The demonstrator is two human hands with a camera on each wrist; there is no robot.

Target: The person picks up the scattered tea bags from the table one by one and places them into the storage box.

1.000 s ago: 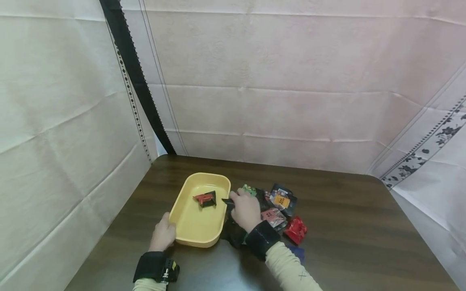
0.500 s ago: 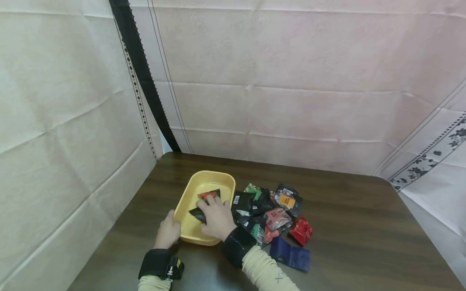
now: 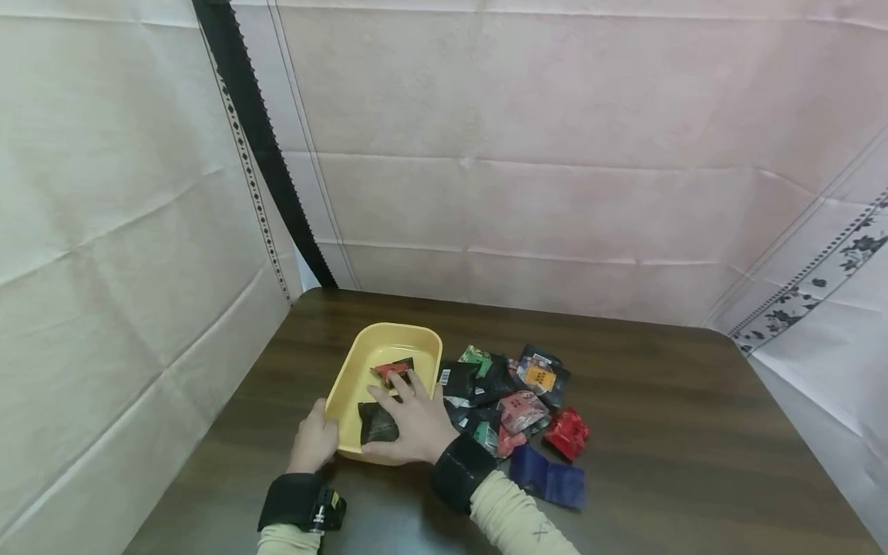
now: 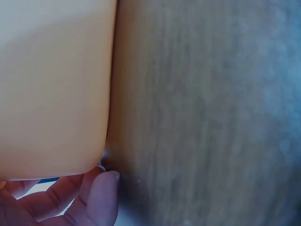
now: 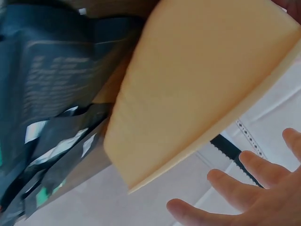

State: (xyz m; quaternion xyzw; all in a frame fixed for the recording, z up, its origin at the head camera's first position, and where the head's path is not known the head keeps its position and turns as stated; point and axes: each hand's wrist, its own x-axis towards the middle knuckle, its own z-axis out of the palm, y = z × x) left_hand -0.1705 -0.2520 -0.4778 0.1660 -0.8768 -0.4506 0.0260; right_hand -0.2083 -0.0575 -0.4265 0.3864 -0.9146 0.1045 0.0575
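A yellow plastic tray (image 3: 391, 338) stands on the table. My left hand (image 3: 315, 439) grips its left side near the front; in the left wrist view, fingers and thumb bend against the tray wall (image 4: 56, 94). Over the tray's front right part is my right hand (image 3: 418, 422), its fingers spread. Beside the fingertips a black packet (image 3: 377, 422) lies in the tray, partly covered by the hand. Farther back in it sits a red and black packet (image 3: 393, 371). The right wrist view has the spread right hand (image 5: 249, 193) above the tray's rim, holding nothing.
Right of the tray lies a pile of black and green packets (image 3: 491, 381), with a pink one (image 3: 522, 412) and an orange-labelled one (image 3: 541, 376). A red packet (image 3: 568, 433) and a blue wrapper (image 3: 548, 475) lie nearby. Pale cloth (image 3: 555, 193) hangs behind the table.
My right hand has carried a black packet from the pile into the tray and let it go, its fingers now spread. The left hand stays at the tray's side.
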